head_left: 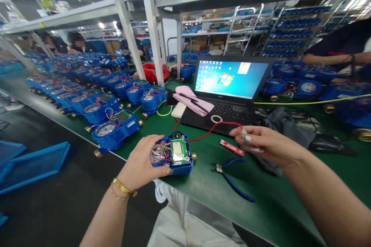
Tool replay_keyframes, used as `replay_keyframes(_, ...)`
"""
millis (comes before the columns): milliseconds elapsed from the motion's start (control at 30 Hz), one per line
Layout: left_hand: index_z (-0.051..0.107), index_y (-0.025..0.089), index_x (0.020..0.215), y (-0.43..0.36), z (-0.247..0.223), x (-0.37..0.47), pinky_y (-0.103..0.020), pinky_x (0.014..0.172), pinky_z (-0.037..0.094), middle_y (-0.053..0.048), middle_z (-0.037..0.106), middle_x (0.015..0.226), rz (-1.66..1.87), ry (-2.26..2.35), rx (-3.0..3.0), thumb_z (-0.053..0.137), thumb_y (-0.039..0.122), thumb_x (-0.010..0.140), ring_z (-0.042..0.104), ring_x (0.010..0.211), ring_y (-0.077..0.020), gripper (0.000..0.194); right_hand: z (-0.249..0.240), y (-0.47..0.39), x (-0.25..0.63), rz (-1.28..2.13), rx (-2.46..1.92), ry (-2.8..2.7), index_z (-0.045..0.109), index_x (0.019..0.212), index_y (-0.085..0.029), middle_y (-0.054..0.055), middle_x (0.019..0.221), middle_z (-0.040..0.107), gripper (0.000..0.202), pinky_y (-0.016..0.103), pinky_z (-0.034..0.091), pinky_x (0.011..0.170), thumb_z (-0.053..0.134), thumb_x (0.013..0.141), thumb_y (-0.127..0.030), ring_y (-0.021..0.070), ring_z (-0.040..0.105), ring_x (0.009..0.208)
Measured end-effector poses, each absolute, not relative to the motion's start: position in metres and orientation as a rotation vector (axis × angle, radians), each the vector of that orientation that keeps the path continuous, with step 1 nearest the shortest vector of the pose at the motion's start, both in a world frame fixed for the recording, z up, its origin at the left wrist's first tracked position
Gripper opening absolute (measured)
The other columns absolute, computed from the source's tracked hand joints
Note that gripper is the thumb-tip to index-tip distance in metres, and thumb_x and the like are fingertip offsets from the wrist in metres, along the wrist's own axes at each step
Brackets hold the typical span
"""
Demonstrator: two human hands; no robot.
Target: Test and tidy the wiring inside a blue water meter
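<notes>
At the front edge of the bench, my left hand (147,157) grips a blue water meter (182,167) with its cover off. A green circuit board with a small display (179,150) and several thin coloured wires show inside it. My right hand (265,142) pinches a small whitish piece at the end of a red cable (213,127), its kind unclear behind the fingers. Just left of that hand lies a red cylindrical battery (232,148). Blue-handled cutters (230,177) rest below it, jaws apart.
An open laptop (232,81) stands behind, with pink paper (193,101) and a black pen on it. Several blue meters (114,129) line the bench at left. Dark cloth (285,127) lies at right. A shelf post (152,27) rises behind. Co-workers sit beyond.
</notes>
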State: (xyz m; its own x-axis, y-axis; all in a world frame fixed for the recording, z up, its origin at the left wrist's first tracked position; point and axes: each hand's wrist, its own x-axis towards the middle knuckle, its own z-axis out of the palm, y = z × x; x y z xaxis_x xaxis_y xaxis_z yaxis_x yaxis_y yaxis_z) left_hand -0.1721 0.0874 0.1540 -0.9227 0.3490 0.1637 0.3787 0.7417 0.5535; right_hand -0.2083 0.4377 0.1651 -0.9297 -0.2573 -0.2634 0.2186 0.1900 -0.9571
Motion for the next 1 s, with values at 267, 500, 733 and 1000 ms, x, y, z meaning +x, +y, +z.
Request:
replay_keyframes(267,0.049,0.018,0.124,0.085,0.149,-0.173,-0.049,0.097,0.04,-0.013,0.053,0.123,-0.975,-2.826,-0.524,0.049,0.069,0.076,0.048,0.113,-0.0315,0.07,0.173,0.383,-0.219,-2.121,-0.082,1.541,0.065,0.078,-0.013,-0.001,0.061,0.058,0.041,0.013,0.041,0.046,0.084,0.057,-0.042,0.0042,0.053,0.051)
replay_keyframes(500,0.054,0.014,0.119,0.096,0.157,-0.171,-0.05,0.096,0.043,-0.015,0.057,0.119,-0.876,-2.826,-0.44,0.045,0.062,0.081,0.052,0.111,-0.0311,0.062,0.175,0.373,-0.213,-2.144,-0.221,1.605,0.065,0.083,-0.012,-0.001,0.063,0.062,0.034,0.014,0.045,0.046,0.082,0.063,-0.035,0.0061,0.059,0.053)
replay_keyframes(733,0.056,0.015,0.115,0.104,0.151,-0.171,-0.046,0.092,0.047,-0.012,0.06,0.114,-0.792,-2.729,-0.41,0.044,0.049,0.084,0.055,0.106,-0.0282,0.048,0.18,0.359,-0.206,-2.117,-0.342,1.714,0.065,0.085,-0.013,0.0,0.067,0.063,0.031,0.019,0.049,0.052,0.079,0.066,-0.034,0.0093,0.062,0.057)
replay_keyframes(1000,0.055,0.028,0.117,0.087,0.128,-0.171,-0.038,0.081,0.056,-0.005,0.064,0.115,-0.64,-2.572,-0.494,0.049,0.047,0.083,0.062,0.101,-0.0249,0.04,0.156,0.382,-0.224,-1.474,-0.286,2.359,0.057,0.077,-0.016,-0.003,0.062,0.06,0.009,0.022,0.047,0.056,0.055,0.07,-0.012,0.0107,0.059,0.057)
